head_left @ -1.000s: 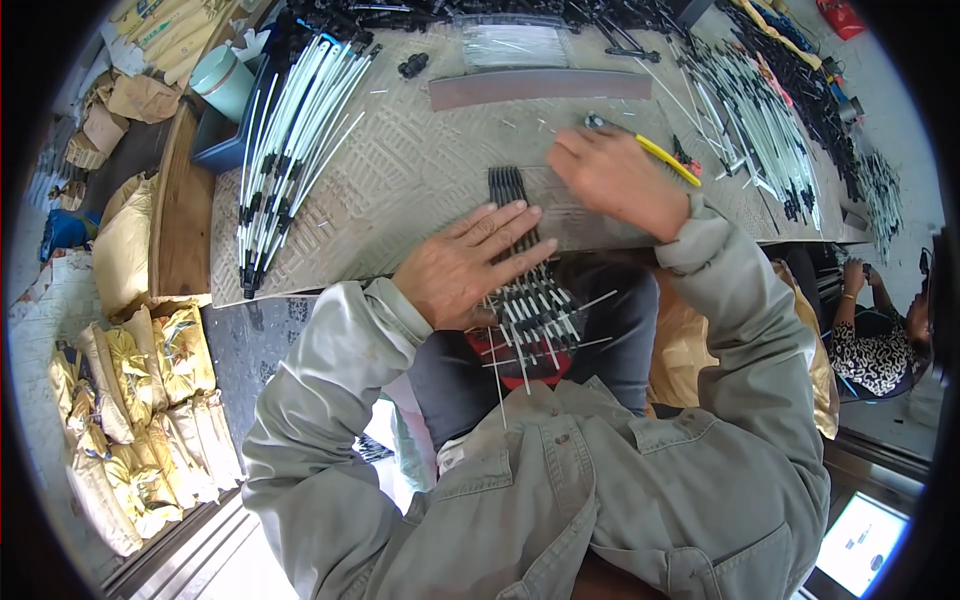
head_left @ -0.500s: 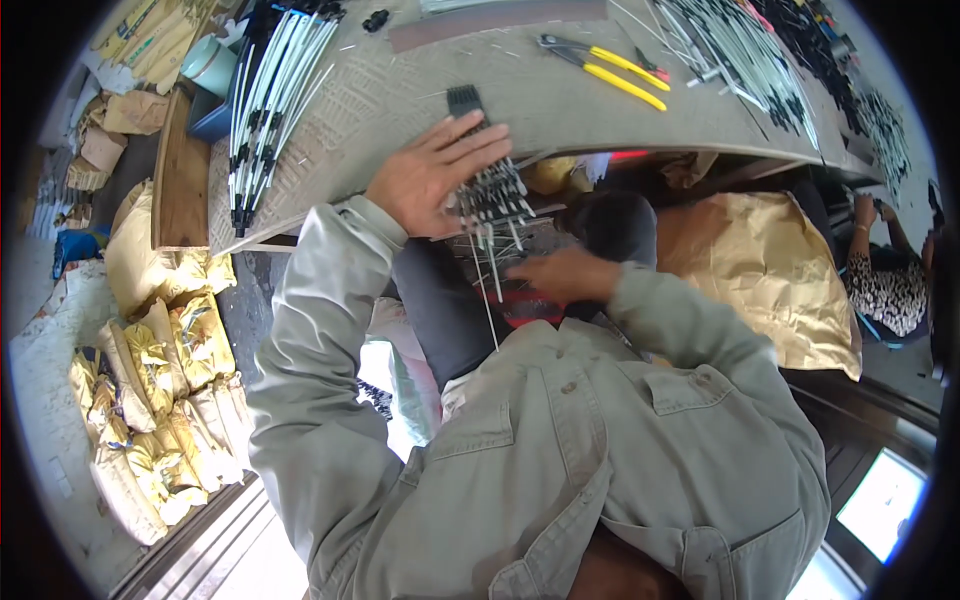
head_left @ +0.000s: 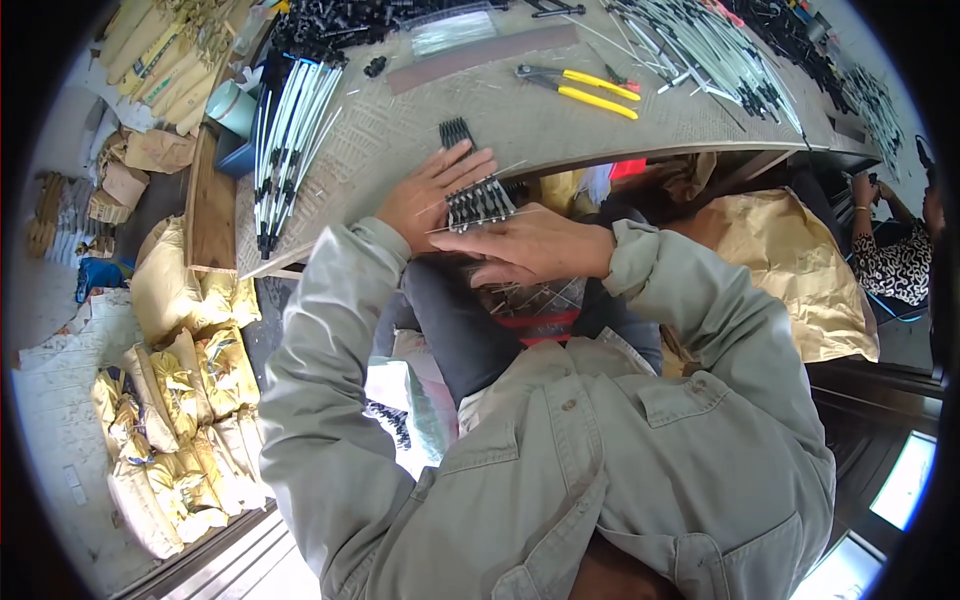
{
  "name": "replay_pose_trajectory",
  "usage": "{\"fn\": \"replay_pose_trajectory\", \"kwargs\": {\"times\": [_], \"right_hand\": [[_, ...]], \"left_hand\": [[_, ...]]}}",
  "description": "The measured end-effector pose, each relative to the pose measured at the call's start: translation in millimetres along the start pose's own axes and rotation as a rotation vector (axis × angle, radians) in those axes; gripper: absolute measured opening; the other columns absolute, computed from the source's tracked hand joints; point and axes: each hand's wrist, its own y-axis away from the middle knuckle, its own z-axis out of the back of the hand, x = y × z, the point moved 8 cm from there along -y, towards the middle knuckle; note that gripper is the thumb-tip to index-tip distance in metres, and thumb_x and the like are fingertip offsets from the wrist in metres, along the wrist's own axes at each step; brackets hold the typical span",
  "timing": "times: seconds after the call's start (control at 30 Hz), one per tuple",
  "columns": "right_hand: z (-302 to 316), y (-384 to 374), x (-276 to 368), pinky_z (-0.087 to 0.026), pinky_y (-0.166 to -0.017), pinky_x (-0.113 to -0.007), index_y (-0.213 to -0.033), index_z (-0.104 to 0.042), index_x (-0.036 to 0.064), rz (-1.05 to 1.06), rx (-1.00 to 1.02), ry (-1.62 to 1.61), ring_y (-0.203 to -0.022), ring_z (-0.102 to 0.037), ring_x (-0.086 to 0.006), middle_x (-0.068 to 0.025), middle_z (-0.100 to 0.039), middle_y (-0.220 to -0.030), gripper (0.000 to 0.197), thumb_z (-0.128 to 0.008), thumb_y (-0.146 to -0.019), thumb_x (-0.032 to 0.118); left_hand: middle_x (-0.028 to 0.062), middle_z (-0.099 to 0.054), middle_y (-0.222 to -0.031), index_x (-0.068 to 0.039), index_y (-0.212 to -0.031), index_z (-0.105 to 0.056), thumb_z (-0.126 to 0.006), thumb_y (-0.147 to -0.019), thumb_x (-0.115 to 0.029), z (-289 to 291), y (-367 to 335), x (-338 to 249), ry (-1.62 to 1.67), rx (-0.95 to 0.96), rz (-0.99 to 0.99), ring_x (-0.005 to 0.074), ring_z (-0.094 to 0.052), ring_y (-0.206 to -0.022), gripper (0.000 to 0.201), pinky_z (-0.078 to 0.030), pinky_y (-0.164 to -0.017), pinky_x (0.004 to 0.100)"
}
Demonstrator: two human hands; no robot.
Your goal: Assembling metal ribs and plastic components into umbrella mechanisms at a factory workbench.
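Lying at the near edge of the table (head_left: pixel 375 150), the bundle of black strips and thin white rods (head_left: pixel 480 203) is taken as centre for all directions below. Its dark comb-like end is pointed toward eleven o'clock; its near end is partly hidden. At nine o'clock it is covered by the left hand (head_left: pixel 418 205), fingers outstretched across the strips; whether the thumb is closed beneath cannot be told. At four o'clock the near end is met by the right hand (head_left: pixel 545 245), fingers extended toward nine o'clock; any grip on a rod cannot be confirmed. Handling, as judged: light overall; strips probably stiff plastic, smooth, liable to slide over one another; rods springy, easily bent or snagged. Best held flat across the middle, the near end being squared with light fingertips, protruding rods avoided. Farther out, yellow-handled pliers (head_left: pixel 598 102) are noted between one and two o'clock, white tubes (head_left: pixel 300 130) at ten, a rod pile (head_left: pixel 720 80) at two, and a brown paper bag (head_left: pixel 790 270) near three.
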Motion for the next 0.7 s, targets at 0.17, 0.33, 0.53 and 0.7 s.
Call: {"fn": "replay_pose_trajectory", "kwargs": {"times": [0.17, 0.33, 0.53, 0.7], "right_hand": [[14, 1, 17, -0.047, -0.055, -0.032, -0.102, -0.059, 0.0107, 0.147, 0.047, 0.075, -0.066, -0.06, -0.0235, -0.0046, -0.061, -0.083, 0.032, -0.067, -0.078, 0.03], [75, -11, 69, -0.044, -0.052, -0.027, -0.081, -0.056, 0.0057, 0.31, -0.363, 0.491, -0.062, -0.056, -0.0185, -0.0031, -0.055, -0.073, 0.028, -0.072, -0.068, 0.025], [41, -36, 18, -0.045, -0.046, -0.03, -0.091, -0.053, 0.0108, 0.007, -0.079, 0.666, -0.056, -0.059, -0.0172, -0.0011, -0.056, -0.069, 0.025, -0.064, -0.076, 0.027], [33, -45, 8, -0.044, -0.045, -0.031, -0.095, -0.052, 0.015, -0.047, 0.013, 0.625, -0.057, -0.06, -0.0187, 0.0002, -0.058, -0.071, 0.023, -0.062, -0.077, 0.025]], "left_hand": [[0.0064, -0.043, -0.135, -0.01, -0.128, -0.047, -0.063, -0.075, -0.038, 6, -1, 1, 0.022, -0.174, 0.063, 0.0294, -0.038, -0.126, 0.063, -0.032, -0.102, 0.0436], [0.0037, -0.047, -0.131, -0.014, -0.12, -0.055, -0.062, -0.074, -0.046, 8, 4, 7, 0.031, -0.246, 0.152, 0.0268, -0.039, -0.125, 0.057, -0.033, -0.102, 0.0418], [-0.0005, -0.048, -0.13, -0.015, -0.116, -0.057, -0.066, -0.067, -0.049, 1, 4, 10, 0.028, -0.257, 0.173, 0.0264, -0.04, -0.123, 0.061, -0.036, -0.101, 0.042], [0.0049, -0.05, -0.128, -0.014, -0.116, -0.057, -0.068, -0.066, -0.049, -9, 9, 21, 0.028, -0.291, 0.192, 0.028, -0.044, -0.12, 0.062, -0.037, -0.099, 0.0414]]}}
